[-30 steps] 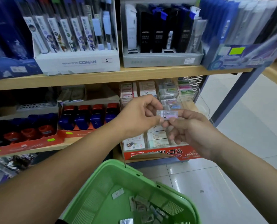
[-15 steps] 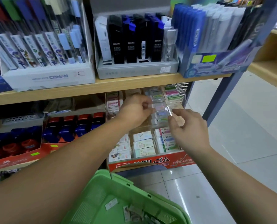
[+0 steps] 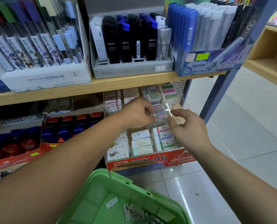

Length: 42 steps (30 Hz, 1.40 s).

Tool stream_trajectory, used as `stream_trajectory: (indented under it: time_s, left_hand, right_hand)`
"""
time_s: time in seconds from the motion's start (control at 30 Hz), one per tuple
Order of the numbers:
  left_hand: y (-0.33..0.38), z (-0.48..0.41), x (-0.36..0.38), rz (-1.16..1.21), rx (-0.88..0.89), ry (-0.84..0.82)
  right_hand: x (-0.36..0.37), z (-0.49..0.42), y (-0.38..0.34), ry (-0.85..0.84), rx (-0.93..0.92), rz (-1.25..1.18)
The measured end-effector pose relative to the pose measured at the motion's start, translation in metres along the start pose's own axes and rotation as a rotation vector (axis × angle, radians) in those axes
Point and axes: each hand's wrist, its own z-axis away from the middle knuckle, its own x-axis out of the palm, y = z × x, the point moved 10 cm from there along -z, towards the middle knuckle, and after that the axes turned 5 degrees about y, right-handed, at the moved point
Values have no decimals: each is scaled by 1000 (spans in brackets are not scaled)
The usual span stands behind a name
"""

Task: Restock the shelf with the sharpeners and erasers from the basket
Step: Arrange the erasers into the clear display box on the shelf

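Observation:
A small eraser with a pink and purple label lies in a clear middle compartment of the red eraser display box on the lower shelf. My left hand pinches its left end with curled fingers. To its right, my right hand hovers with loosely curled fingers and holds nothing. The green basket sits below my arms, with several wrapped erasers on its floor. Red and blue sharpeners stand in a red tray to the left of the display box.
The upper wooden shelf carries boxes of pencil leads and pens just above my hands. A grey metal post borders the shelf on the right, with white tiled floor beyond. Another wooden shelf juts in at far right.
Both hands held the eraser together in front of the shelf. They moved forward into the display box, where my right hand let go and the eraser now lies in the compartment.

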Motion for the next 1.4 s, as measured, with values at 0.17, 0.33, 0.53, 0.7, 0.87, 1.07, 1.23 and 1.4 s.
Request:
stream_trajectory:
  time_s: [0.17,0.33,0.53,0.7,0.87,1.07,1.23,1.4]
  left_hand:
    - [3,2,5,-3,57,-49]
    - [4,14,0,-12,99,24]
    - [10,90,-40,19,221,243]
    - [-10,177,-45,-30,261,383]
    - [-79,239,39,70,-11,95]
    - [-162,316,174,-24,-293,-382]
    - [-213,361,221,-99,-386,-568]
    - [-234,376,231,-63,-465,-593]
  right_hand:
    - [7,2,-8,-43,-149,252]
    - [8,1,-9,-55,-134,265]
    - [-6,27,-42,-105,-230,254]
    - [11,102,-59,-454,-273,158]
    - [71,204,-30,-928,-430,289]
    - [141,284,53,-1306,-325,549]
    - [196,328,129,-1365,73,520]
    - [235,361,137,-1416,9,694]
